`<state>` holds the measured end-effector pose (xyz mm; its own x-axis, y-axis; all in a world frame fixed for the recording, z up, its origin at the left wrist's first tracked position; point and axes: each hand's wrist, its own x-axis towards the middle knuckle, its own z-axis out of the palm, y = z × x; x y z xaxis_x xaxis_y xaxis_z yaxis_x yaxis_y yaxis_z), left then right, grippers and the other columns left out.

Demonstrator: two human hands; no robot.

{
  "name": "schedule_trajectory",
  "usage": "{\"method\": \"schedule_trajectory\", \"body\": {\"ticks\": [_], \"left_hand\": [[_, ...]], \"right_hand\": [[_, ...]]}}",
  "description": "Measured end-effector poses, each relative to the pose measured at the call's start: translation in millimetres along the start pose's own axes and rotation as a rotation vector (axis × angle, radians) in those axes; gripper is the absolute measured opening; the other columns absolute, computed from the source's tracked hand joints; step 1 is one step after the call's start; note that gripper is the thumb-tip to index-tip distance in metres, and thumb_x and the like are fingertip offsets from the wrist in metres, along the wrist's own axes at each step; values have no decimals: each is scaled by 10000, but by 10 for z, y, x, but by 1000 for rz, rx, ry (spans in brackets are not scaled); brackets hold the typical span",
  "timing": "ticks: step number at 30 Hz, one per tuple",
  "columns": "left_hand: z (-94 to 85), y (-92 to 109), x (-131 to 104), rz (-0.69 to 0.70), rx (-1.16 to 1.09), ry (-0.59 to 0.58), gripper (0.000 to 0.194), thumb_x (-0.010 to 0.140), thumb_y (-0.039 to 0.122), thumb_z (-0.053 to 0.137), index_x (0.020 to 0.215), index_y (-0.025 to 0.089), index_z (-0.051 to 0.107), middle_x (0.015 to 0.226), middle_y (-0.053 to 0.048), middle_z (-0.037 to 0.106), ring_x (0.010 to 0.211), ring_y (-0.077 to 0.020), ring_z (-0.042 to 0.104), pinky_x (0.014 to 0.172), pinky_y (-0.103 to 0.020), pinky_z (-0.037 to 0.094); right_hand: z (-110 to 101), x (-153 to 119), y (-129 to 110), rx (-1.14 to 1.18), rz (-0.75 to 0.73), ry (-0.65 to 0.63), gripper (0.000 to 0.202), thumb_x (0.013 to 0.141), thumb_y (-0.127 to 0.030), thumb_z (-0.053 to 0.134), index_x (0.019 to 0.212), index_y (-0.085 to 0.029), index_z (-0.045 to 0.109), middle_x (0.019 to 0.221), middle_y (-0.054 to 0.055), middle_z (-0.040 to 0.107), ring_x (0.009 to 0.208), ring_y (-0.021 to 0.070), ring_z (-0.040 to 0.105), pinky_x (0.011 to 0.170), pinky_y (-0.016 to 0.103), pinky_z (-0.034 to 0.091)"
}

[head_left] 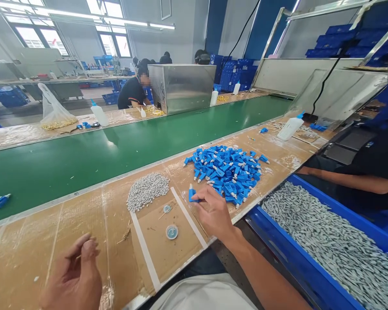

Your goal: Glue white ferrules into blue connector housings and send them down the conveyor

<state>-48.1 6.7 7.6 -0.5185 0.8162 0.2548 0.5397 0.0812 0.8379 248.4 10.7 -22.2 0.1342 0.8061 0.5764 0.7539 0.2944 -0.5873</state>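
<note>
My right hand (pixel 213 211) pinches a small blue plastic part (pixel 191 193) with a pale tip pointing up, just left of a heap of similar blue parts (pixel 229 170). Low on the left, my left hand (pixel 73 275) is held over the cardboard-covered bench with its fingers curled and thumb against the forefinger; whatever may be between them is too small to make out. Between the hands lie a pile of small grey pieces (pixel 148 190), a round dish with bluish liquid (pixel 172 232) and a smaller round cap (pixel 167 209).
A green conveyor belt (pixel 168 133) runs behind the bench. To my right stands a blue bin (pixel 310 254) full of grey pieces, with a person's arm (pixel 352 181) beyond it. A white squeeze bottle (pixel 290 128) leans on the bench. Another person (pixel 132 92) sits across the belt.
</note>
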Motion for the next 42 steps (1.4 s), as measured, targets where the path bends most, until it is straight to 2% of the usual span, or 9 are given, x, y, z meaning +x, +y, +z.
{"method": "schedule_trajectory", "body": {"ticks": [5, 7, 10, 14, 21, 26, 32, 37, 42], "left_hand": [[136, 394, -383, -61, -398, -643, 521, 841, 555, 700, 1237, 216, 722, 1096, -83, 768, 870, -247, 716, 820, -363, 599], [233, 443, -468, -97, -516, -795, 482, 860, 509, 711, 1229, 200, 731, 1095, -98, 771, 836, -223, 712, 797, -337, 598], [337, 462, -527, -133, -717, -785, 400, 851, 426, 754, 1168, 181, 757, 1041, -101, 779, 798, -197, 701, 709, -287, 593], [414, 438, -530, -206, -845, -752, 325, 824, 349, 793, 1087, 159, 779, 906, -86, 779, 747, -174, 696, 656, -245, 582], [409, 219, -442, -610, -1173, -840, 245, 847, 296, 752, 1005, 111, 725, 888, -94, 749, 742, -147, 708, 664, -201, 570], [378, 9, -395, -613, -1219, -775, 247, 845, 250, 772, 1045, 113, 723, 1026, -96, 716, 880, -173, 721, 699, -203, 574], [538, -282, -459, -653, -1235, -671, 292, 821, 276, 802, 1050, 112, 726, 967, -71, 692, 818, -139, 698, 669, -204, 561], [593, -351, -527, -666, -1237, -699, 286, 837, 276, 789, 1067, 119, 725, 997, -74, 683, 813, -134, 681, 668, -217, 551], [582, -330, -535, -659, -1227, -729, 295, 841, 288, 785, 1072, 113, 731, 1023, -81, 683, 812, -140, 686, 677, -229, 546]], "right_hand": [[-61, -104, -667, 421, -340, -19, 308, 886, -15, 615, 1051, -267, 679, 901, 42, 673, 834, 187, 655, 725, 328, 577], [-34, -142, -773, 447, -398, -51, 432, 881, 20, 597, 1190, -276, 656, 926, 54, 688, 853, 192, 663, 738, 332, 592], [32, -192, -746, 387, -371, -63, 635, 888, 31, 591, 1432, -288, 525, 1067, 86, 728, 949, 216, 694, 817, 375, 611], [103, -264, -636, 416, -372, -87, 729, 869, 47, 622, 1496, -294, 475, 1116, 82, 752, 984, 225, 722, 855, 392, 626], [-51, -252, -386, 562, 123, -191, 344, 892, -238, 741, 1228, -284, 680, 1074, 60, 699, 852, 194, 691, 752, 347, 628], [84, -220, -49, 428, 315, -457, 251, 892, -415, 711, 1038, -215, 748, 925, 60, 704, 722, 175, 637, 645, 318, 576], [339, -362, 49, 576, 463, -553, 352, 803, -498, 775, 978, -193, 764, 888, 49, 686, 646, 146, 591, 598, 296, 545], [358, -354, 11, 549, 429, -559, 278, 853, -480, 732, 838, -204, 754, 836, 46, 685, 694, 175, 621, 622, 304, 524], [336, -363, -47, 411, 215, -519, 163, 921, -378, 689, 897, -237, 767, 819, 33, 635, 651, 167, 567, 534, 288, 440]]}}
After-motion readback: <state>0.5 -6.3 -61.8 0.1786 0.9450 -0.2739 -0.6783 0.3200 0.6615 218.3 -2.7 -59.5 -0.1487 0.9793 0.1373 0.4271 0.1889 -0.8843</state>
